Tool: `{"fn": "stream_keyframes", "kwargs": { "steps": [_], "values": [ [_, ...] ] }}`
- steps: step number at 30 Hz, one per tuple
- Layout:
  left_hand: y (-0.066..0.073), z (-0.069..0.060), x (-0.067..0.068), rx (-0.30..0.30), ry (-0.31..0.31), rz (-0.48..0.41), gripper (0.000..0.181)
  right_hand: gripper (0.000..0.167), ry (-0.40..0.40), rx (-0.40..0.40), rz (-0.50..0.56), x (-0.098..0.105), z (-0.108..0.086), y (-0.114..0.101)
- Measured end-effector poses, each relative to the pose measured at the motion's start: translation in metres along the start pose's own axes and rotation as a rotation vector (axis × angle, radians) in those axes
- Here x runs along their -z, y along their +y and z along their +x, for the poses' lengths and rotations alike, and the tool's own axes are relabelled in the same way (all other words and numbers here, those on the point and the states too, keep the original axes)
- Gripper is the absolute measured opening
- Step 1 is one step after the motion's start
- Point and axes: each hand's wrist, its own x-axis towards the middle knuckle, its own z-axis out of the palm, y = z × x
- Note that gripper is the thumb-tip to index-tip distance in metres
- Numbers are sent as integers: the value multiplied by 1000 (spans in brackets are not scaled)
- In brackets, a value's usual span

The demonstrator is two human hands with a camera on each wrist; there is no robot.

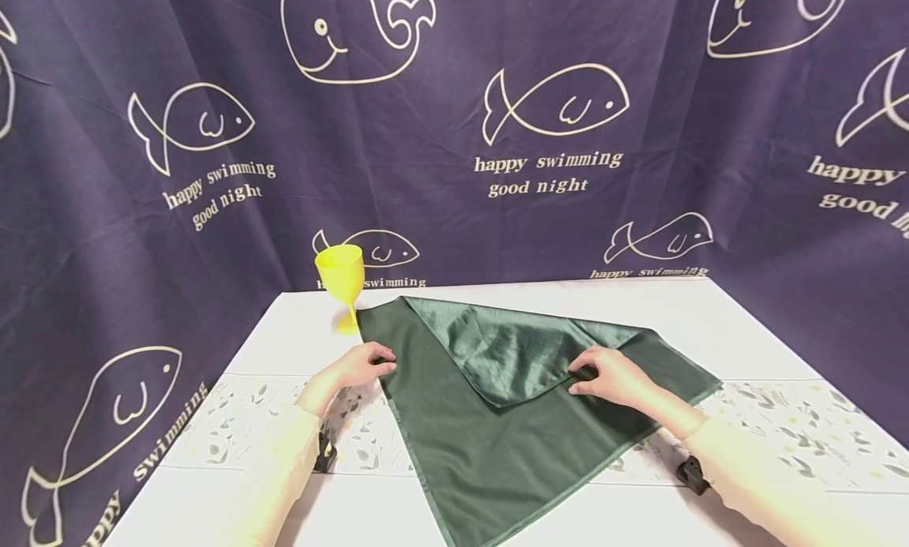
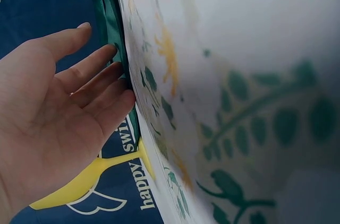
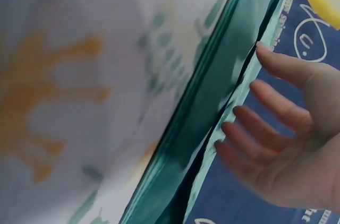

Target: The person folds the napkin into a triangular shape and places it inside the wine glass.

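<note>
A dark green cloth (image 1: 490, 460) lies spread at an angle on the table, its far part folded over into a shiny flap (image 1: 497, 350). On the cloth's left edge rests my left hand (image 1: 362, 364), fingers loosely bent with nothing between them. My right hand (image 1: 612, 375) is at the right side of the flap, its fingertips touching or just above the fold's edge. The right wrist view shows its fingers (image 3: 255, 128) spread and relaxed beside the green cloth (image 3: 212, 96). In the left wrist view the palm (image 2: 58, 112) is bare.
A yellow goblet (image 1: 342, 272) stands upright at the back left, close to the cloth's far left corner. The white table (image 1: 738, 334) has a leaf-patterned band across it. A dark blue curtain (image 1: 440, 215) with fish drawings hangs behind and at both sides.
</note>
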Motion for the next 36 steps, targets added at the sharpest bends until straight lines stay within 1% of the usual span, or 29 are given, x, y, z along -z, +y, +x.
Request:
{"fn": "stream_keyframes", "kwargs": {
  "steps": [4, 7, 14, 20, 26, 28, 36],
  "values": [
    [1, -1, 2, 28, -8, -23, 26, 44, -72, -90, -3, 4, -3, 6],
    [1, -2, 4, 49, -13, -35, 27, 48, -107, -109, -8, 6, -3, 9],
    [2, -2, 5, 60, -25, -32, 28, 52, -126, -101, -24, 10, 1, 17],
    [6, -4, 4, 56, -45, -30, 28, 51, -134, -95, -21, 10, 6, 29],
    [9, -5, 1, 73, -66, -43, 29, 48, -135, -77, -9, 11, 12, 38],
    [10, -6, 0, 83, -69, -52, 29, 49, -146, -67, -8, 12, 14, 40],
    [13, -9, 1, 84, -73, -36, 28, 50, -166, -15, -23, 14, 21, 46]
  ]
}}
